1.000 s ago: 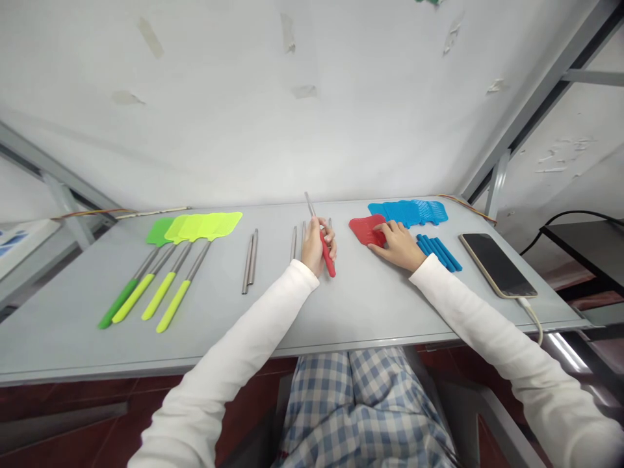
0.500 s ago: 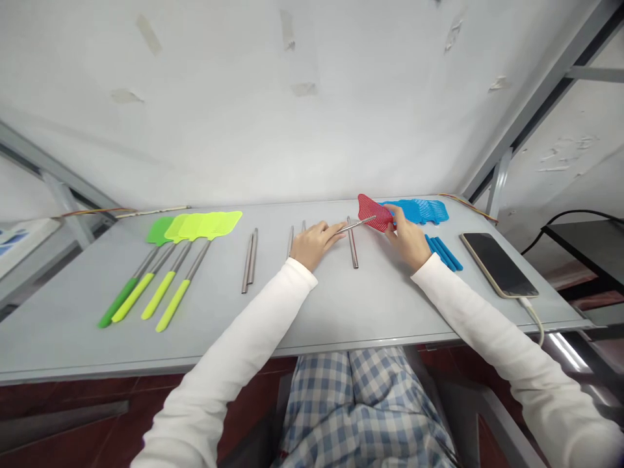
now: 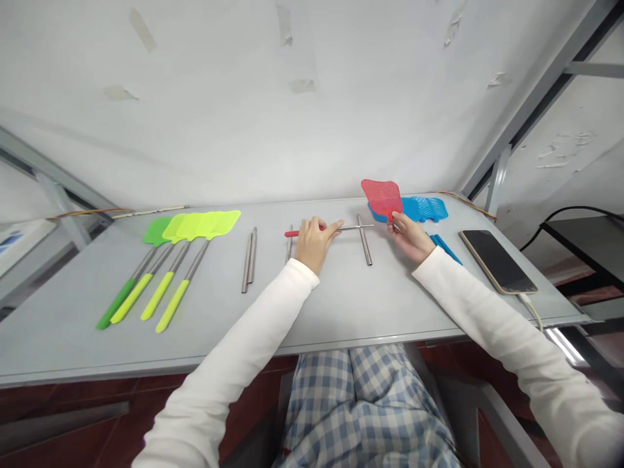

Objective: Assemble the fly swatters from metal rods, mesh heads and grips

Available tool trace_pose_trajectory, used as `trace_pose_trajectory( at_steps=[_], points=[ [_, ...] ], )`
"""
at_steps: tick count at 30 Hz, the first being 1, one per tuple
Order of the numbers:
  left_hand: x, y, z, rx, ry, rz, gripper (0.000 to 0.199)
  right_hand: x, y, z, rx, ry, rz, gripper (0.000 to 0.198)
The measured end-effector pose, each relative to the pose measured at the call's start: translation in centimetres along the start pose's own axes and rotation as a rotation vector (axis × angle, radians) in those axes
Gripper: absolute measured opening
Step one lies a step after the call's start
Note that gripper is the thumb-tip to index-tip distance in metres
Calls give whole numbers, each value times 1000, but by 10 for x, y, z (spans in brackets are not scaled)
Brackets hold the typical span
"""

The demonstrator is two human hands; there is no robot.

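Note:
My left hand point(image 3: 314, 244) is closed around a thin metal rod point(image 3: 353, 227) with a red grip point(image 3: 292, 233), held level above the table. My right hand point(image 3: 409, 237) pinches the neck of a red mesh fly swatter head point(image 3: 383, 195), its broad part tilted up toward the wall. The rod's bare tip lies just left of my right fingers, apart from the head. Below the rod, a loose metal tube point(image 3: 365, 247) rests on the table. Behind the red head are several blue swatter heads point(image 3: 424, 209), with blue grips point(image 3: 446, 249) partly covered by my right hand.
Green and yellow fly swatters point(image 3: 170, 286) lie fanned on the left of the grey table point(image 3: 205, 348). Two metal tubes point(image 3: 249, 260) lie nearer the middle; others are partly hidden by my left hand. A phone point(image 3: 497, 261) with a charging cable point(image 3: 531, 312) lies at the right.
The red swatter head has turned and lifted, showing its mesh face. The rod has come away from in front of it and its red grip now shows. The loose tube has shifted right.

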State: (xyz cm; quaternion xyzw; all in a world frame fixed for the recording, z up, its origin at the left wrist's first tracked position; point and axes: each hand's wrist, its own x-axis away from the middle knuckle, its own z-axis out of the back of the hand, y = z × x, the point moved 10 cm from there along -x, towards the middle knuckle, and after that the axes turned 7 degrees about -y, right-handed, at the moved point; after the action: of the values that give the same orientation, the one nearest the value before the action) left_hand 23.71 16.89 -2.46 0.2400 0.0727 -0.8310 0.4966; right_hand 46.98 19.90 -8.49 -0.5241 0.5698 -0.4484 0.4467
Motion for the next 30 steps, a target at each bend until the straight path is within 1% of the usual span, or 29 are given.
trace_pose_trajectory(
  at_steps=[3,6,12,17,21,27,30],
  points=[
    [1,2,-2,3,-7,-2,39,3,1,-9,-77,-43,-23,25],
    [2,0,-2,3,-16,34,40,10,1,-18,-166,-43,-42,22],
    [1,-5,-3,-7,-51,104,38,19,-1,-31,-228,-68,-56,24],
    [1,-6,-2,5,-26,102,38,21,-3,-36,-233,-94,-28,25],
    [2,-6,-1,20,-5,92,39,21,-2,-34,-212,-96,-13,24],
    [2,-6,-1,24,24,64,40,21,1,-36,-220,-99,-45,24],
    [1,-6,-3,11,4,55,41,23,3,-37,-219,-105,-63,25]
  ],
)
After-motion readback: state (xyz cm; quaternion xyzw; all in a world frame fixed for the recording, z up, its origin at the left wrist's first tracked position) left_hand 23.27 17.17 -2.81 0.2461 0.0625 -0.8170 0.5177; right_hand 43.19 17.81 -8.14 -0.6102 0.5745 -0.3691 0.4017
